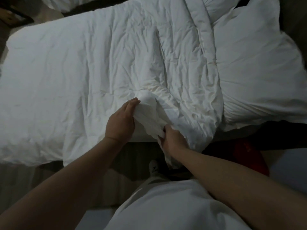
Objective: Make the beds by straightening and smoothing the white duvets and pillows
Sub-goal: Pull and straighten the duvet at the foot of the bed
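Dim light falls on a bed [142,138] seen from the head view, almost wholly covered by the crumpled white duvet [83,72]. It spreads from the far left to a thick rolled ridge on the right. Beyond that ridge a white pillow [257,63] lies at the right end of the bed.

Both bare forearms reach forward from the bedside to a raised bunch of duvet at the near edge. The left hand [122,122] lies flat against the bunch's left side, knuckles up. Its grip is apart, with the fingers straight and together on the cloth and the thumb hidden. The right hand [172,138] is just beside it, lower on the same fold. Its grip is clamped on the duvet, with curled fingers round a gathered strip that hangs past the mattress edge.

Below are the person's white shirt [166,209] and one shoe [154,166] on the floor. A red object [249,155] sits by the bed under the right forearm, too dark to identify. More white bedding [58,4] shows at the top left.
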